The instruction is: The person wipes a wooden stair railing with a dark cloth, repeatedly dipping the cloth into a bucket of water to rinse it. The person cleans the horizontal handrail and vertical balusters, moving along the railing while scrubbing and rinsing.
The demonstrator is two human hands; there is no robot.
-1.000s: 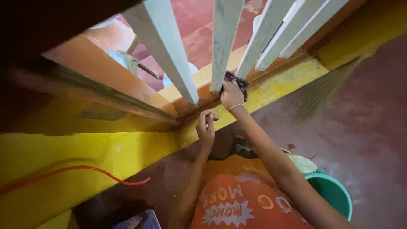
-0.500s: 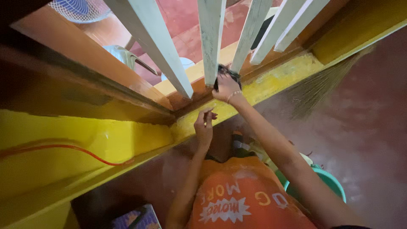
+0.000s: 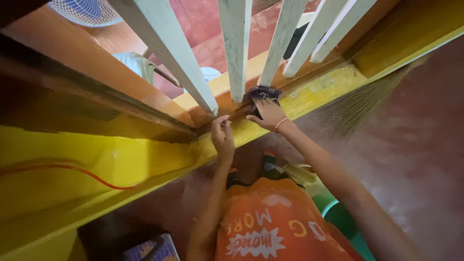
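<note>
My right hand point(image 3: 267, 114) grips a dark purple cloth point(image 3: 263, 93) and presses it against the foot of a pale green baluster point(image 3: 282, 41) where it meets the orange wooden sill point(image 3: 227, 104). My left hand point(image 3: 223, 137) rests just left of it on the yellow ledge point(image 3: 145, 159), fingers curled against the edge and holding nothing. Several pale green balusters rise from the sill. My orange printed shirt point(image 3: 270, 224) fills the bottom of the view.
A straw broom point(image 3: 360, 104) leans against the yellow wall at right. A green bucket point(image 3: 345, 217) stands near my feet. An orange cord point(image 3: 87, 176) runs along the yellow wall at left. A fan point(image 3: 84, 9) and a pale plastic chair point(image 3: 133, 63) lie beyond the railing.
My right hand with the cloth stays at the base of the baluster, shifting slightly along the sill. My left hand has risen a little toward the ledge edge.
</note>
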